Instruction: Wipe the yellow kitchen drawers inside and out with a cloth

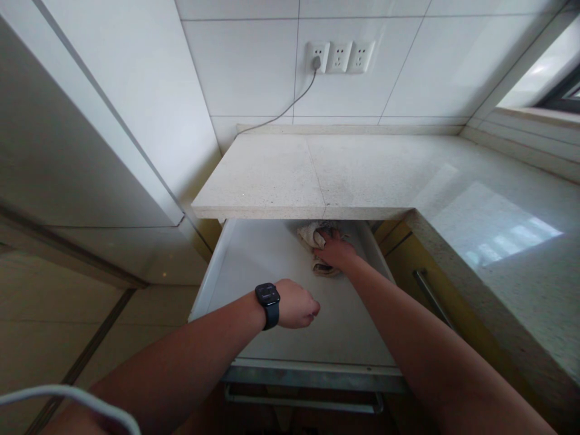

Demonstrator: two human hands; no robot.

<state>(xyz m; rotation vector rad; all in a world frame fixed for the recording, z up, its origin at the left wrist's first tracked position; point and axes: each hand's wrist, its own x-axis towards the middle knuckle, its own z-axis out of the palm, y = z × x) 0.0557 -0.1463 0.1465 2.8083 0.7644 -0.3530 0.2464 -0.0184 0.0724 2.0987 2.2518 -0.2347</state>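
Note:
A pulled-out white drawer (254, 254) sits beneath the countertop. Toward its back right, my right hand (336, 250) presses a crumpled beige and brown rag (310, 233) against the drawer bottom, with its fingers over the cloth. The rag's far edge lies close under the counter's front edge. My left hand (296, 304), with a black watch on the wrist, is over the middle of the drawer, left of and nearer than the rag. Its fingers are curled into a loose fist, and nothing shows in them.
An L-shaped pale stone countertop (362, 172) runs above the drawer and along the right. A grey cord (290, 107) is plugged into a wall socket (339, 57). A white cabinet side (113, 78) stands at left. Metal bar handles (303, 403) show below the drawer and at right.

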